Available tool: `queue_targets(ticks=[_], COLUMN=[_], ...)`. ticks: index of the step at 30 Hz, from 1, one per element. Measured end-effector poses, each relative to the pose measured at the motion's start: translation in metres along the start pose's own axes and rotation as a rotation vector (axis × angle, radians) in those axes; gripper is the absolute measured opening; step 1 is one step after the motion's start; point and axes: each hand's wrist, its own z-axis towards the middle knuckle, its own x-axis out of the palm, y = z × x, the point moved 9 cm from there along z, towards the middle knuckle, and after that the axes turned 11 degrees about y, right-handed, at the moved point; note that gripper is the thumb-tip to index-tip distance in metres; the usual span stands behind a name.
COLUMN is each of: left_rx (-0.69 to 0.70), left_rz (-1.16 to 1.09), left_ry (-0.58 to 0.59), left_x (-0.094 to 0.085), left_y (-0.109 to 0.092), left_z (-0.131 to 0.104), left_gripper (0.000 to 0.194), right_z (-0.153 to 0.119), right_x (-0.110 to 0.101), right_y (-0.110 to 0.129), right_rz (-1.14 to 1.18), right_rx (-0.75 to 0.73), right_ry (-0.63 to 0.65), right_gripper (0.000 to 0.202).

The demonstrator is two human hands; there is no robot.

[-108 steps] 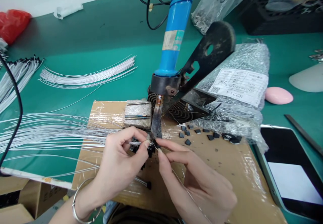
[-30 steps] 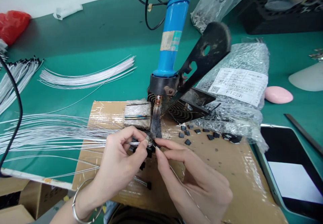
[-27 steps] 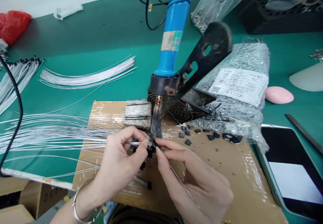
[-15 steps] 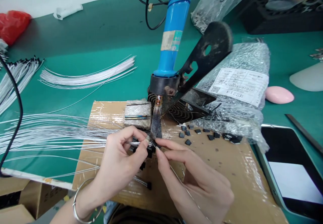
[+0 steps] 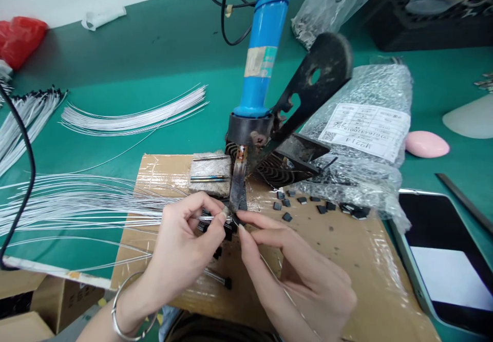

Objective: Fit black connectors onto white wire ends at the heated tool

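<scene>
A blue soldering iron (image 5: 257, 70) is held in a black metal stand (image 5: 311, 82), its dark flat tip (image 5: 238, 185) pointing down. Just below that tip, my left hand (image 5: 192, 244) pinches a slim silvery-white wire between thumb and forefinger. My right hand (image 5: 296, 270) is closed at the same spot, thumb and forefinger pinching a thin silvery wire (image 5: 285, 291) that trails back across the palm. Fingertips largely hide where the two pieces meet. Black-ended pieces (image 5: 228, 283) lie beneath the hands on the taped cardboard (image 5: 327, 275).
Long white wires (image 5: 88, 198) fan out leftward, with another bundle (image 5: 134, 113) behind. A fibrous pad (image 5: 210, 172) carries thin metal rods. Small black squares (image 5: 287, 203) are scattered right of the tip. Bubble-wrapped packages (image 5: 362, 126), a pink egg-shaped object (image 5: 427, 144) and a phone (image 5: 447, 260) lie rightward.
Almost nothing differs; both hands keep their pinch under the iron's tip. The iron and stand appear shifted very slightly left.
</scene>
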Motion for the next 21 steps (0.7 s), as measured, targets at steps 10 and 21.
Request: queue_targets(ticks=[10, 21], left_rx=[0.012, -0.005], left_rz=[-0.001, 0.010], left_ry=[-0.001, 0.012], left_x=[-0.0007, 0.0006], left_y=[-0.0003, 0.0041], left_z=[-0.0003, 0.0002], left_gripper=[0.012, 0.013], right_z=[-0.0004, -0.0006], right_x=[-0.0008, 0.0007], right_y=[0.0007, -0.0014], right_rz=[0.004, 0.004], right_rx=[0.004, 0.009], right_ry=[-0.011, 0.007], right_gripper=[0.017, 0.018])
